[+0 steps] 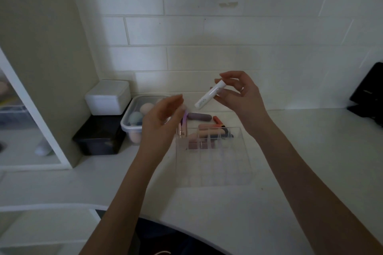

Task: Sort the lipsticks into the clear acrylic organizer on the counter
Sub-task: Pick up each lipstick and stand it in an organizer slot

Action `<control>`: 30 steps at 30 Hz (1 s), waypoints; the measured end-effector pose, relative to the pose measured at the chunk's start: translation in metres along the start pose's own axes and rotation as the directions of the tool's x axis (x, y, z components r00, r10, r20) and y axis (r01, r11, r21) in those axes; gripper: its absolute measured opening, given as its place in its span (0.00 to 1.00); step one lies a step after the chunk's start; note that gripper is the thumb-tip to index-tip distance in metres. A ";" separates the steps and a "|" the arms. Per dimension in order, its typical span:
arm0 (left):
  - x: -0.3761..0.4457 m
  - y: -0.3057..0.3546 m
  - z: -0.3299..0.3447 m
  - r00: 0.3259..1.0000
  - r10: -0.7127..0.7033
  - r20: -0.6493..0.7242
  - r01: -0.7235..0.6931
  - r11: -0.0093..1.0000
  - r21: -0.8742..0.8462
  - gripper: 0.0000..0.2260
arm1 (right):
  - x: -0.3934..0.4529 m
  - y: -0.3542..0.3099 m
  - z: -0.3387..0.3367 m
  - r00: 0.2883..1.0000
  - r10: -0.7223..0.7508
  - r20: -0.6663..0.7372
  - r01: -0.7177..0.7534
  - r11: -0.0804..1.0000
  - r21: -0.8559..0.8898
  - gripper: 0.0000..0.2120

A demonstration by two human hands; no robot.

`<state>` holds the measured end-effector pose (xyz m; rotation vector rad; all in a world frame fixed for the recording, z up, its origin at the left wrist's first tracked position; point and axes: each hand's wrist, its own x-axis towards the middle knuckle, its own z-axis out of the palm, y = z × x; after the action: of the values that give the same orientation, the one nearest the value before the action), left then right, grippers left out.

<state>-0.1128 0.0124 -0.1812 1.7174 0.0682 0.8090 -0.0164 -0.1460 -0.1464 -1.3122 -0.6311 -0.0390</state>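
Observation:
The clear acrylic organizer [215, 163] stands on the white counter, its grid of slots facing me. A purple-and-rose-gold lipstick [182, 125] stands upright at its back left corner. Behind the organizer lie several loose lipsticks: a mauve one [199, 116], an orange one [218, 120] and a pink one [210, 127]. My right hand [238, 93] is raised above them, holding a white tube [209, 95] tilted, between thumb and fingers. Just left of the upright lipstick hovers my left hand [163, 116], fingers curled and apart, nothing in it.
A clear tub [132, 124] of makeup sponges sits left of the organizer. Further left a white lidded box [107, 97] is stacked on a black box [99, 136]. A black object [369, 93] stands at the far right against the tiled wall.

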 end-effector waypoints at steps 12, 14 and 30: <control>-0.015 -0.027 -0.003 0.986 0.103 -0.130 -0.107 0.994 -0.021 0.11 | 0.001 0.039 0.004 0.998 0.057 -0.023 -0.059 0.809 -0.585 0.09; -0.016 -0.030 -0.003 0.978 0.144 -0.150 -0.144 0.990 0.017 0.12 | 0.003 0.043 0.004 0.992 0.128 0.014 -0.079 0.690 -0.719 0.11; -0.027 -0.038 -0.001 0.947 0.315 -0.069 -0.284 0.916 0.283 0.13 | 0.075 0.073 0.030 0.816 0.551 0.176 0.125 0.128 -0.984 0.17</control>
<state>-0.1197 0.0134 -0.2273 1.9667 -0.0107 1.1694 0.0606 -0.0746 -0.1739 -2.8636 -0.8954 0.2198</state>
